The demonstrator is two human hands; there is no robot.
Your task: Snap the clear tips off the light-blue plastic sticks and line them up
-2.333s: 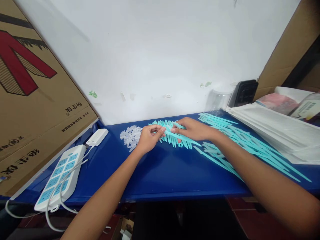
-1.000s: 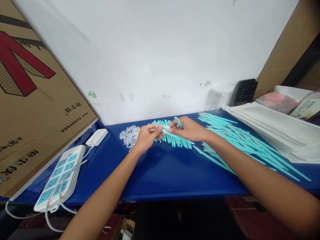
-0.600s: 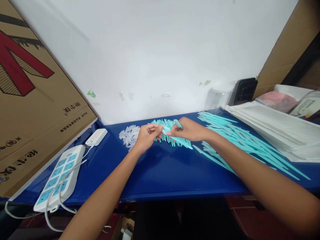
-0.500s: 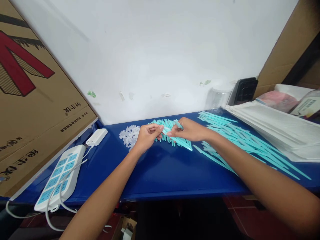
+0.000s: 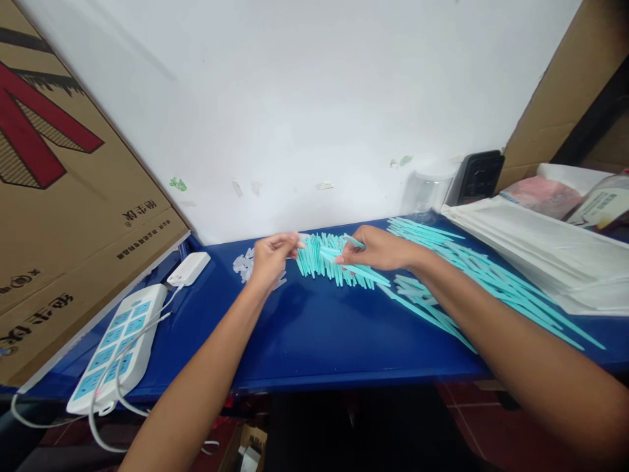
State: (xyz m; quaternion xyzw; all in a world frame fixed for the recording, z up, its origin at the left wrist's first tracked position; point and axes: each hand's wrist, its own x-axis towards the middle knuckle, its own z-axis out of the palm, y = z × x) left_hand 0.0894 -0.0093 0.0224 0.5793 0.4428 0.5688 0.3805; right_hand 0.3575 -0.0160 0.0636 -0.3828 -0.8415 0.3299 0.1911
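My left hand (image 5: 273, 259) is closed in a pinch, with a small translucent piece (image 5: 303, 240) at its fingertips. Just behind and beside it lies a pile of small translucent pieces (image 5: 242, 263), partly hidden by the hand. My right hand (image 5: 374, 246) is closed around slim turquoise sticks (image 5: 369, 273) that taper to a point; one stick end also shows above its fingers. Between and below both hands, a row of similar turquoise sticks (image 5: 309, 257) lies side by side on the blue table (image 5: 314, 334). The right hand hovers over the right part of that row.
A larger spread of turquoise sticks (image 5: 486, 278) covers the table's right side. White sheets or bags (image 5: 540, 249), a clear jar (image 5: 432, 193) and a black device (image 5: 479, 178) stand beyond. At left are a power strip (image 5: 118, 347), a white adapter (image 5: 189, 269) and a large cardboard box (image 5: 73, 210).
My left hand has moved left, away from the stick in my right hand and towards the translucent pile. My right hand keeps its grip and has shifted slightly right.
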